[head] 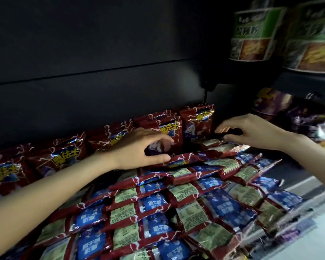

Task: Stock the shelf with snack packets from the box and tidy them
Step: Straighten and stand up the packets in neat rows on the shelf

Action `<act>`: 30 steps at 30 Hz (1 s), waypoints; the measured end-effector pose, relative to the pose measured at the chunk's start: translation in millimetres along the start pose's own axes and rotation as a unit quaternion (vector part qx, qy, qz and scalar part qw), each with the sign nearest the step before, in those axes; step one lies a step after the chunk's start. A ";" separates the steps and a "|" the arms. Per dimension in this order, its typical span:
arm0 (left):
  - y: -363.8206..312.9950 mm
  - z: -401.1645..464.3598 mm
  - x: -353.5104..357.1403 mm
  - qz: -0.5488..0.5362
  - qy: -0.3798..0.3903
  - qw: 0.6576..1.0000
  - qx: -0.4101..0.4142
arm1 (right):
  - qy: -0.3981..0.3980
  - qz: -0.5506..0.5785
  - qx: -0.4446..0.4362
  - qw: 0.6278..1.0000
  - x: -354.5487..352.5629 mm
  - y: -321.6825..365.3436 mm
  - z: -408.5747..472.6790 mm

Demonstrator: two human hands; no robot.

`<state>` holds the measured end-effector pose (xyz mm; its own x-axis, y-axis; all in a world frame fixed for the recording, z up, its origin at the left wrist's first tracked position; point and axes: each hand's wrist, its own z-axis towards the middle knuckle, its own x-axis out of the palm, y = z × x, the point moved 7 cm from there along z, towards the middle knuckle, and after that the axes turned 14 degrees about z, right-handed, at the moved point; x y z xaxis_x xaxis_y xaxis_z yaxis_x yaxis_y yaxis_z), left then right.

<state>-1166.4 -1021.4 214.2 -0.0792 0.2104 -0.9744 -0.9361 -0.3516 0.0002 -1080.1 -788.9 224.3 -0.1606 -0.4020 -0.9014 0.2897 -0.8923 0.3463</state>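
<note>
Red snack packets (64, 158) stand upright in a row along the back of the shelf. In front of them, several rows of the same packets (186, 209) lie flat with their blue and green backs up. My left hand (139, 149) is curved in a C, fingertips on the face of an upright packet (172, 131) and thumb on the edge of a flat packet (186, 160). My right hand (251, 134) hovers with loosely curved fingers at the dark gap beside the rightmost upright packet (197, 122). It holds nothing. No box is in view.
A dark back panel (101, 53) rises behind the row. Green-labelled cup containers (255, 34) stand on a higher shelf at upper right. Purple packets (293, 113) fill the neighbouring section on the right. The shelf's front rail (298, 229) runs along the lower right.
</note>
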 end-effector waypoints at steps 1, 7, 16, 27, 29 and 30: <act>-8.2 1.7 5.4 -0.018 0.026 0.999 0.012 | 0.004 -0.025 0.015 1.000 1.4 -7.4 -2.9; -27.8 -2.7 29.8 0.024 0.117 0.993 -0.003 | 0.100 -0.186 0.027 0.977 27.8 -18.3 14.8; -33.0 -16.9 37.5 0.068 0.130 0.987 -0.065 | -0.012 -0.222 0.092 0.971 11.8 -22.9 74.2; -33.5 -21.8 40.1 0.061 0.136 0.986 -0.080 | -0.116 -0.203 -0.129 0.964 33.1 -3.6 79.7; -32.8 -21.9 41.0 0.056 0.141 0.985 -0.084 | -0.081 -0.246 -0.173 0.950 43.2 -11.6 73.1; -32.2 -21.6 41.3 0.055 0.143 0.984 -0.086 | -0.053 -0.258 -0.169 0.950 48.0 -16.5 72.0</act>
<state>-1132.1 -1021.1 169.0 -0.0545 -0.0940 -0.9941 -0.8535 -0.5123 0.0952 -1160.5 -808.3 194.0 -0.4520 0.0368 -0.8913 0.4302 -0.8663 -0.2539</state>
